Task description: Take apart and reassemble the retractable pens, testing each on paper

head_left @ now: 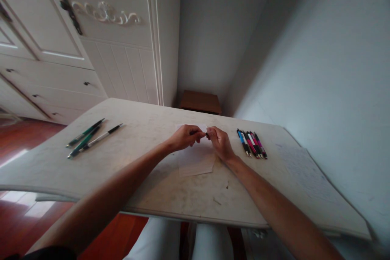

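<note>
Head view: over the paper (196, 161), both hands (185, 136) (220, 142) grasped a dark, pen-like piece (207, 135); a steady, straight grip seemed wise.

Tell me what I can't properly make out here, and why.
Dark item between the left hand and right hand: head view; they cover most of it.
White paper: head view; the hands hide part.
Faint marks at right: head view; too blurred to read.
White cabinet: head view; cut off by left and top edges.

pens (252, 143): plstc | sheet (196, 163): ppr, matt, smth | flr (30, 140): wd, glossy | wall (323, 69): matt
</note>
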Tool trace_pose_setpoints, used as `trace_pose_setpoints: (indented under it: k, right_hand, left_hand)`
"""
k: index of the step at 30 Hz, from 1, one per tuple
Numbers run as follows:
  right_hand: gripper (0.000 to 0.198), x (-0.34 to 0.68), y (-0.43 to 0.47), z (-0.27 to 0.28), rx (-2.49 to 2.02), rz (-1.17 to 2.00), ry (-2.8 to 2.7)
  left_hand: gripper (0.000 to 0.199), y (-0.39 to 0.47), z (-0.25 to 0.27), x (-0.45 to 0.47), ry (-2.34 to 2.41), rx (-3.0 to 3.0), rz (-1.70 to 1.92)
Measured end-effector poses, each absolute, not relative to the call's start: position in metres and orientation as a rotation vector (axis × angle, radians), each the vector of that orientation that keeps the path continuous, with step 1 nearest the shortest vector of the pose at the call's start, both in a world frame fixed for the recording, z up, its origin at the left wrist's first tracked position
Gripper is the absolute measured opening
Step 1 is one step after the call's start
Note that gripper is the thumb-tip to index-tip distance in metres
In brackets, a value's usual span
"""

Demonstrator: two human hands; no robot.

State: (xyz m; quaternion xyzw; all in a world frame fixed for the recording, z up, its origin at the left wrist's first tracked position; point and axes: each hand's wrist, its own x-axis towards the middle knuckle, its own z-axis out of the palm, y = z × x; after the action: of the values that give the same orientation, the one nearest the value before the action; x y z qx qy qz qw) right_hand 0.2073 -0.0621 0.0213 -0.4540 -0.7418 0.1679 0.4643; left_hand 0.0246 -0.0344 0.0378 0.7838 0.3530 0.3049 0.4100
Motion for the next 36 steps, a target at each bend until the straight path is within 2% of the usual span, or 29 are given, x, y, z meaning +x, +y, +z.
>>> trace_pose_setpoints:
  k: [2, 6, 8, 11, 14, 24, 31, 36]
  right_hand:
    - [0.043, 0.208, -0.061, 0.02, -1.132, 0.423, -1.763]
    - [0.046, 0.215, -0.058, 0.017, -1.191, 0.41, -1.616]
    - [0.047, 0.22, -0.056, 0.017, -1.213, 0.422, -1.557]
    - [0.046, 0.226, -0.054, 0.018, -1.213, 0.466, -1.535]
    - [0.044, 0.228, -0.052, 0.021, -1.184, 0.507, -1.572]
    - [0.04, 0.231, -0.043, 0.015, -1.089, 0.704, -1.539]
    - [0.052, 0.235, -0.044, 0.015, -1.187, 0.725, -1.501]
    - [0.048, 0.237, -0.045, 0.018, -1.183, 0.658, -1.618]
  left_hand:
    - [0.033, -0.033, 0.038, 0.022, 0.879, 2.06, 0.782]
    - [0.05, -0.03, 0.036, 0.015, 1.024, 2.387, 0.792]
    - [0.042, -0.028, 0.034, 0.014, 1.083, 2.442, 0.825]
    - [0.026, -0.025, 0.033, 0.014, 1.096, 2.391, 0.996]
    - [0.022, -0.02, 0.033, 0.013, 1.074, 2.281, 1.136]
    - [0.042, -0.014, 0.036, 0.009, 1.132, 1.897, 1.093]
    - [0.041, -0.017, 0.037, 0.012, 1.108, 1.915, 1.085]
    - [0.042, -0.017, 0.037, 0.011, 1.117, 1.908, 1.094]
